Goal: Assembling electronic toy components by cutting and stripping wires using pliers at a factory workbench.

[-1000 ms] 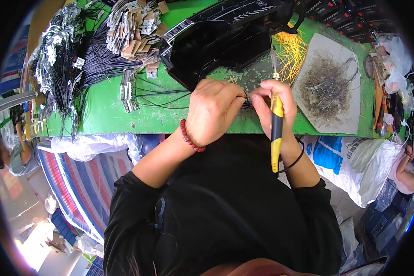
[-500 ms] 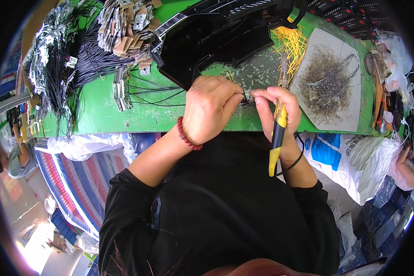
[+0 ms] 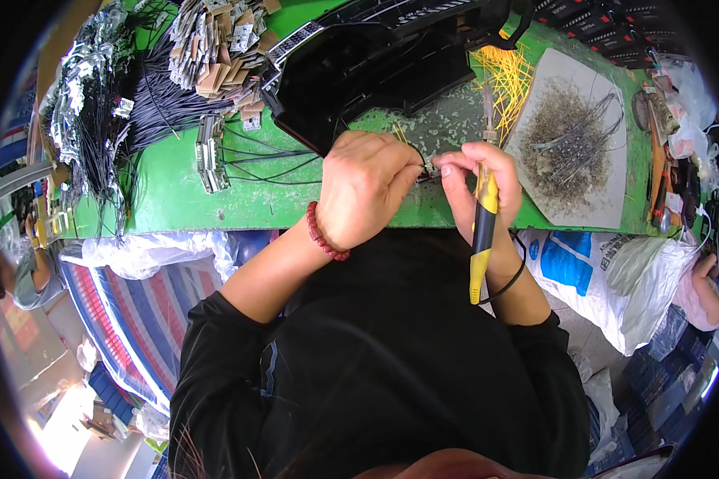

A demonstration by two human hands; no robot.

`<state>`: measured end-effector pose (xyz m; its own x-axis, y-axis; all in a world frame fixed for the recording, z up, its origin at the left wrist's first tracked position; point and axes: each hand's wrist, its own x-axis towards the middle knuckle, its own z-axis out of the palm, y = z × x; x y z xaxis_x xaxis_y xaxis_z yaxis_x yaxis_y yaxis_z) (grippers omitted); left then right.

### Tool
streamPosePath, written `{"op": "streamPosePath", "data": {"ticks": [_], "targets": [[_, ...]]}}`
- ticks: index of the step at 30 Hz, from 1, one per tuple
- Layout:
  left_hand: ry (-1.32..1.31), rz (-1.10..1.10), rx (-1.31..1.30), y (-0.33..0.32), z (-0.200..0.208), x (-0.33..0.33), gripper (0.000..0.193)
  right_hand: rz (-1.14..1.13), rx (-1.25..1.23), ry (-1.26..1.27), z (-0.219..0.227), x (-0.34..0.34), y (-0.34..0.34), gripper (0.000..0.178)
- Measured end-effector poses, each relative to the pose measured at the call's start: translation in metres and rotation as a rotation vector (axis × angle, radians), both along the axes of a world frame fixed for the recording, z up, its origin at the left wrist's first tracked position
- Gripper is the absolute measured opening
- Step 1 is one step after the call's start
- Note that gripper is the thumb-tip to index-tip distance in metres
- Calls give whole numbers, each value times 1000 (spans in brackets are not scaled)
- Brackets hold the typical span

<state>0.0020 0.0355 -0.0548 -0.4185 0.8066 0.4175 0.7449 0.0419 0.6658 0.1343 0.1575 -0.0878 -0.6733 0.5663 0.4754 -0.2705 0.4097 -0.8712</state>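
A soldering iron [image 3: 485, 227] with a yellow and black handle rests in my right hand [image 3: 491, 182], its metal shaft pointing away from me. The thumb and index finger of that same hand pinch toward a tiny dark piece just above the green bench [image 3: 272, 214]. Close by on the left, my left hand [image 3: 366, 184] is closed, fingertips pinched at the same small spot. What lies between its fingers is too small and hidden to name. Black wires [image 3: 276, 156] run from a small stack of metal-faced connectors [image 3: 211, 156] toward my left hand.
A large black plastic housing [image 3: 359, 76] stands beyond my hands. Yellow thin sticks [image 3: 510, 76] lie to its right, beside a grey board [image 3: 607, 195] with dark scraps and wire. At the left are cardboard-backed plates [image 3: 216, 48] and a heap of wired parts [image 3: 88, 104].
The soldering iron has shifted slightly, its shaft swinging a little left and its handle end a little right. My left hand has hardly moved.
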Motion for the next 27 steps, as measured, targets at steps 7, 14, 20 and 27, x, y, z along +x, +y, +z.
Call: {"op": "streamPosePath", "data": {"ticks": [7, 14, 20, 27], "targets": [[-19, -13, 2, 0, 0, -1, 10, 4, 19, 11, 2, 2, 3, 36], [3, -19, -18, -1, -1, 0, 10, 0, -48, -10, 0, -2, -3, 34], [10, -9, -15, -1, -1, 1, 10, 73, -124, -74, -4, -4, -4, 30], [20, 38, 6, 3, -3, 2, 9, -85, 103, -10, 6, 4, -5, 22]]}}
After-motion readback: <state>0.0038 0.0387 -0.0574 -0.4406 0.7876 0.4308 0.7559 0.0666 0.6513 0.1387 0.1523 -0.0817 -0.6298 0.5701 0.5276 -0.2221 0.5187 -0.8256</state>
